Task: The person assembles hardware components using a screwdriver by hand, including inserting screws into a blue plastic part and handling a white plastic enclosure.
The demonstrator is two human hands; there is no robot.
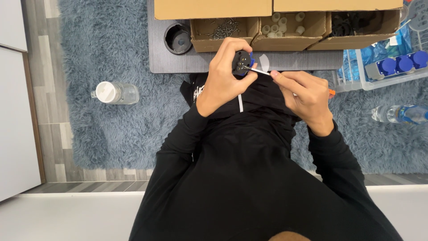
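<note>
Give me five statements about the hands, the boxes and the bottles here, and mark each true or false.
1. The left hand holds a small black and blue round part. True.
2. The right hand is empty. False: it holds a thin screwdriver against the part.
3. The left cardboard box holds screws. True.
4. The middle cardboard box holds black parts. False: white cylinders.
5. A bottle with a white cap lies on the rug. True.

Black top all over, long sleeves [178, 134] running right down to the wrists, snug cuffs. Both hands bare, left hand [223, 78] and right hand [303, 96]. White print on the black fabric and a white drawstring [240, 103] hanging at the middle.
</note>
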